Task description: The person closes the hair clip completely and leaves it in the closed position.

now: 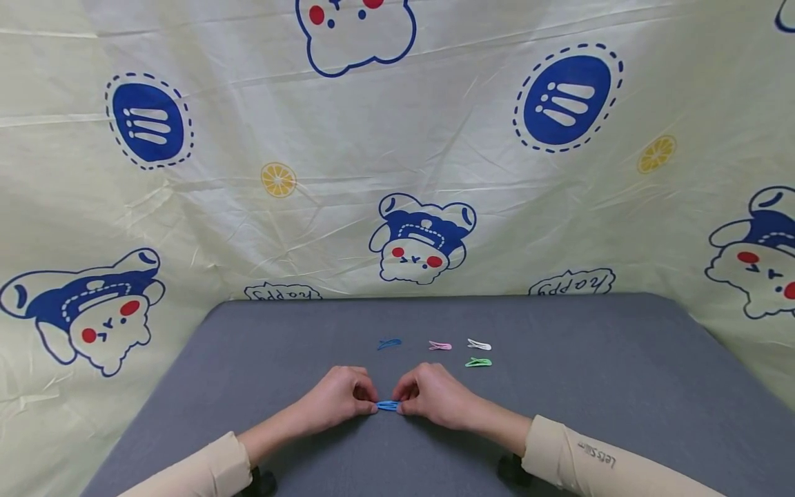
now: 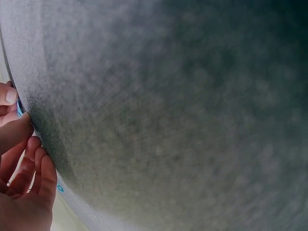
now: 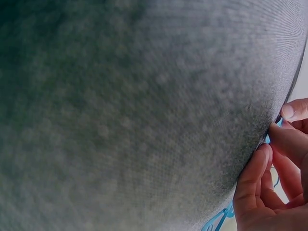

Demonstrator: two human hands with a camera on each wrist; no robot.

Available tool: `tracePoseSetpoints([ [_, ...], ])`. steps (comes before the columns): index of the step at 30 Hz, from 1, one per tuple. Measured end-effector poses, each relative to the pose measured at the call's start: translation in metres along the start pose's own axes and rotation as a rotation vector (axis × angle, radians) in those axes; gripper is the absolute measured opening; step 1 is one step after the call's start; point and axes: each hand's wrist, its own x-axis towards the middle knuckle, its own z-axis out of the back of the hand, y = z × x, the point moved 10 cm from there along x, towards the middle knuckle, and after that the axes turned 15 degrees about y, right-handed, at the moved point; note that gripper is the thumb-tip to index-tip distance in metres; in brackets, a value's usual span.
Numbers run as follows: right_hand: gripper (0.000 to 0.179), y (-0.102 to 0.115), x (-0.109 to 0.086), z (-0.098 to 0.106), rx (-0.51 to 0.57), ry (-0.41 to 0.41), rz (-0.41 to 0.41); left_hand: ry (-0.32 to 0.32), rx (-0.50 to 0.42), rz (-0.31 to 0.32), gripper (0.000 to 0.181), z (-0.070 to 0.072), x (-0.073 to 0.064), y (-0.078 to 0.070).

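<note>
Nearest blue clip (image 1: 388, 406) between your left hand (image 1: 338, 397) and right hand (image 1: 437, 399), each pinching an end, fingers nearly closed, likely to keep it steady; contact with tabletop (image 1: 261, 352) unclear.

Curtained workspace — printed cloth (image 1: 397, 148)

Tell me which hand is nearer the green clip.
Right. The right hand is on the person's side of the green clip, slightly left; the left hand is farther left.

head: bright; soft shadows on grey cloth (image 1: 397, 455); wrist views: blurred, upper corners dark
</note>
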Motion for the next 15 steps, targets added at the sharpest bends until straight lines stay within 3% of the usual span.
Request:
tracePoseSetpoints([
  [8, 0.008, 0.0, -0.0023, 0.0006, 0.015, 0.007, -0.001, -0.005, 0.002, -0.002, 0.005, 0.0006, -0.0021, -0.0036],
  [15, 0.009, -0.0015, -0.0053, -0.0005, 0.073, 0.044, -0.01, 0.042, -0.013, 0.012, 0.005, -0.0002, -0.0014, 0.0021],
])
